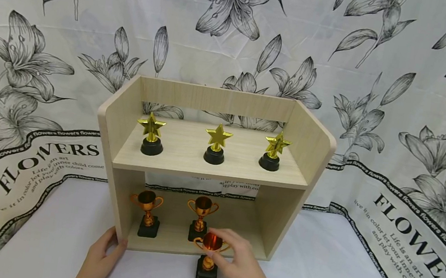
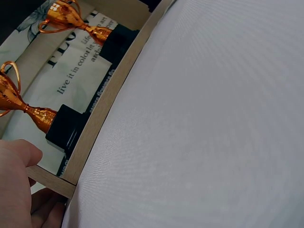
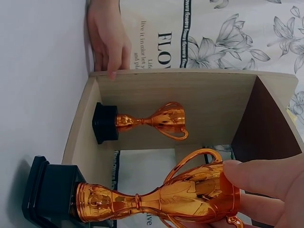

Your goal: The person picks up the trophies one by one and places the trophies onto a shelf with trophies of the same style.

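My right hand (image 1: 238, 258) pinches a copper-coloured trophy cup (image 3: 190, 192) near its rim, with the thumb on the near side. The cup stands upright in the head view, its black base just in front of the wooden shelf's (image 1: 205, 175) lower board. At the shelf's bottom left corner, my left hand (image 1: 104, 255) holds the side panel between thumb and fingers. Another trophy cup (image 1: 147, 202) is on the lower board near that panel. A further trophy cup (image 1: 202, 207) stands on the same board, just behind the held one.
Three gold star trophies stand on the upper board: a left star (image 1: 150, 127), a middle star (image 1: 218, 137) and a right star (image 1: 276, 145). White cloth (image 1: 329, 265) covers the table, and a flower-printed cloth (image 1: 225, 59) hangs behind the shelf.
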Tool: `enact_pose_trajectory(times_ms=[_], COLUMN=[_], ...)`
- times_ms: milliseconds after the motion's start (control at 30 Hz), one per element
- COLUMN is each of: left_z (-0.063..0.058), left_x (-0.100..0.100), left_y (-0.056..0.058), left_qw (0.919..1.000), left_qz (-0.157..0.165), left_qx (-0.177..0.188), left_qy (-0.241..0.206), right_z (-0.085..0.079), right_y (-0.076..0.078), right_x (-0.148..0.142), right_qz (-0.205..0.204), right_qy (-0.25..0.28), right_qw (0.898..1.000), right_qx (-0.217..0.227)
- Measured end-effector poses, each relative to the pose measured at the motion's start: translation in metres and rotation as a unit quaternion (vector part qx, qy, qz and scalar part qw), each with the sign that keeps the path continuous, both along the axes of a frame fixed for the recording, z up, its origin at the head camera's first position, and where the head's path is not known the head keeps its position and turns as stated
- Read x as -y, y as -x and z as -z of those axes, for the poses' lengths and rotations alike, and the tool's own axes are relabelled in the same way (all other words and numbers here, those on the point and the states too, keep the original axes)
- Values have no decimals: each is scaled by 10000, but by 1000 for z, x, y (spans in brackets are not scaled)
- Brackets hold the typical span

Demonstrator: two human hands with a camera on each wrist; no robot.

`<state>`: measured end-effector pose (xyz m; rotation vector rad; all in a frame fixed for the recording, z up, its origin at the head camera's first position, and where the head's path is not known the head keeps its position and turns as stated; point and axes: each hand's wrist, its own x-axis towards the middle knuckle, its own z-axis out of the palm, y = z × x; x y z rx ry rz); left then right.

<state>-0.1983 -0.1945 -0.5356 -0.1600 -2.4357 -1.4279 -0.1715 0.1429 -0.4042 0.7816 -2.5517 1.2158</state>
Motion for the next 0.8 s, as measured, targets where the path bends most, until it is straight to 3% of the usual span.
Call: enact_pose_trajectory(times_ms=[800], left_z=[-1], left_x=[0], left_y=[1], left_qw=[10000], left_qz=[-35], left_qx=[-3], left_qy=[-15], right_z=[-4], right_y=[1], right_x=[-21], right_qz=[177], right_qy=[-69], right_qw=[9997], right_qx=[-155])
